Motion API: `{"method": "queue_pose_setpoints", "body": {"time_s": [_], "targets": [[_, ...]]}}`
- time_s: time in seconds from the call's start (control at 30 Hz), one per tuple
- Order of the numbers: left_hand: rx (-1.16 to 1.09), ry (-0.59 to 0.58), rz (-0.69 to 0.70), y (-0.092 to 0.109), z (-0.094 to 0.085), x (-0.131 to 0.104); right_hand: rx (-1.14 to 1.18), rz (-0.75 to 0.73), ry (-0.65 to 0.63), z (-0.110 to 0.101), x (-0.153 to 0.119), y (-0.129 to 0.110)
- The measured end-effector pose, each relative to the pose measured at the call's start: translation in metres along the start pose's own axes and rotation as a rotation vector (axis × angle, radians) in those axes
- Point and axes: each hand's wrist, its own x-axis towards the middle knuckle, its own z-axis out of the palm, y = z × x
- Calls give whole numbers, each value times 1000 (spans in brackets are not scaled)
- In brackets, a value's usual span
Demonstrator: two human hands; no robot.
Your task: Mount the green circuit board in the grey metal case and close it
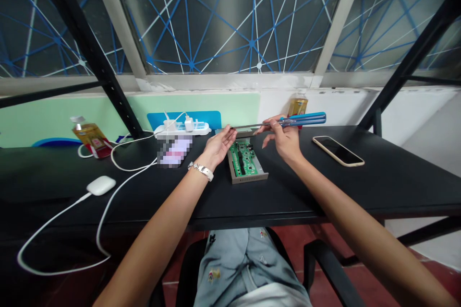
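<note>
A screwdriver (306,119) with a blue handle lies almost level in my right hand (286,139), its shaft pointing left. My right thumb and fingers grip it where handle and shaft meet. At the shaft's far end, the fingertips of my left hand (218,144) are pinched together; whatever tiny thing may be between them is too small to make out. Below both hands, a green circuit board (247,159) sits in an open grey metal casing (250,179) on the black table. The back of the casing is partly hidden by my hands and the shaft.
Left of my hands lie a phone with a blurred screen (175,151), a white power strip (201,129), a white charging case (101,185) with cables, and a drink bottle (91,138). A second bottle (298,104) stands behind my right hand. Another phone (338,150) lies right.
</note>
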Motion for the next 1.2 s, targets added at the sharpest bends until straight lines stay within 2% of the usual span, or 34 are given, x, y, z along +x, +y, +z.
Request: {"method": "queue_pose_setpoints", "body": {"time_s": [0.53, 0.8, 0.93, 1.07, 1.13, 1.2], "targets": [[-104, -6, -17, 2, 2, 2, -16, -43, -99, 2, -3, 5], [23, -189, 20, 0, 7, -8, -13, -45, -87, 9, -5, 7], [132, -256, 56, -2, 5, -11, 7, -41, -94, 8, -5, 7], [329, -351, 86, -1, 4, -9, 1, -1, -29, 4, -3, 3], [535, -349, 202, 0, 1, -5, -13, 22, -2, 1, -1, 3], [808, -283, 407, 0, -5, -1, -37, 40, 6, -2, 1, 5]]}}
